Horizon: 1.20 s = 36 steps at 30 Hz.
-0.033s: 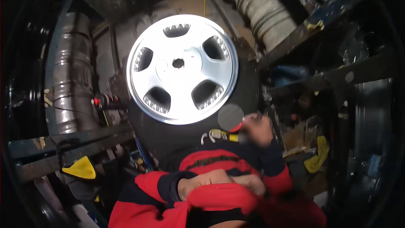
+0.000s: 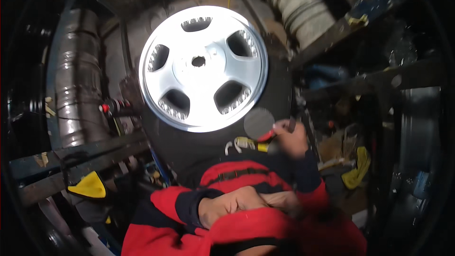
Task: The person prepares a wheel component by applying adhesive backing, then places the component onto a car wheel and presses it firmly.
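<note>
A large silver wheel rim (image 2: 182,80) with five openings lies face up under bright light on a dark surface. My right hand (image 2: 294,140) is beside its lower right edge, fingers closed. Something small and dark shows at the fingers, and a red piece (image 2: 267,136) lies against the fingertips; I cannot make out exactly what is held. A round grey disc (image 2: 259,122) touches this red piece, flat near the rim. My left hand (image 2: 227,207) is close to my body, partly covered by red sleeve fabric, its fingers mostly hidden.
A spray can with a red top (image 2: 105,108) is left of the rim. Yellow cloths (image 2: 88,186) hang at left and right. Stacked metal cylinders (image 2: 78,78) stand left, with more rims (image 2: 296,7) at back right. A yellow-and-white item (image 2: 244,142) lies near my body.
The whole scene has shifted slightly upward in view. My right hand is raised a little with its fingers at the red piece; the rim and disc keep their places relative to each other.
</note>
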Motion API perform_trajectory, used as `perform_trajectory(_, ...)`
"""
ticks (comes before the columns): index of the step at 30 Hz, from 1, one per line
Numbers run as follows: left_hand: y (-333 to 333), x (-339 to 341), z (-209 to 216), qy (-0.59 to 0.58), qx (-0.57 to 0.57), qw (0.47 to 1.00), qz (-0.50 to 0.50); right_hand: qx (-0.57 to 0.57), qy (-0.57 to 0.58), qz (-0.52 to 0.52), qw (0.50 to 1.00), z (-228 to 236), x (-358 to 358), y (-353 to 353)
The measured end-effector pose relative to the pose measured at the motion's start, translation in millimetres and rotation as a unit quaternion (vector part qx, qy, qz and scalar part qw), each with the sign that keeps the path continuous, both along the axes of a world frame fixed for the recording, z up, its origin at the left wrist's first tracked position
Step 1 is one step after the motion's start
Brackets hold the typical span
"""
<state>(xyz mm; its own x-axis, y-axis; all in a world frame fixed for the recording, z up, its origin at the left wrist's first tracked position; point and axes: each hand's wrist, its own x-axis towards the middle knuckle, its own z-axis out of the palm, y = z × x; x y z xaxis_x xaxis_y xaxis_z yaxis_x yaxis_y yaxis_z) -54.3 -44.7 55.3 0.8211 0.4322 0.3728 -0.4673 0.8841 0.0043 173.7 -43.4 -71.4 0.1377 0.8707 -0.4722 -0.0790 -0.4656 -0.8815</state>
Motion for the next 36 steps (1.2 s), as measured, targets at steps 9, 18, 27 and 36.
perform_trajectory(9,12,7,27,0.083,0.166,0.974,0.129,0.003,0.026,-0.005,1.0,9,-15,-8)
perform_trajectory(18,7,31,21,-0.021,0.057,0.985,0.161,0.02,0.034,-0.021,0.999,8,-18,8)
perform_trajectory(27,16,28,17,0.009,0.037,0.978,0.207,-0.007,0.049,0.006,0.999,10,-19,13)
perform_trajectory(36,77,3,-27,0.183,0.352,0.873,0.285,-0.007,0.059,0.018,0.998,21,-10,18)
